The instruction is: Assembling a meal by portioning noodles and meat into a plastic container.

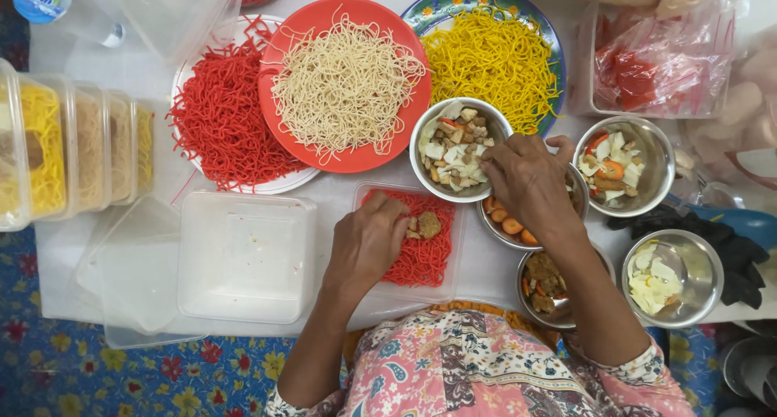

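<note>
While left hand (366, 243) fingers pinch brown pieces (424, 224), container (414, 237) long axis runs away; right hand (528, 180) grip unclear.

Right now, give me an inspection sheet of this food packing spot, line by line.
Surface: white sheet over a blue flowered mat.
Job's things: clear container with red noodles, brown pieces on top; steel bowl of mixed pieces.
Clutter: plates of red noodles, pale noodles and yellow noodles; empty clear container; filled boxes at left; four more steel bowls; red sauce bags.
Grippers: left hand in the red-noodle container; right hand at the bowl rim.
Cables: nothing seen.
Surroundings: black cloth at right.
</note>
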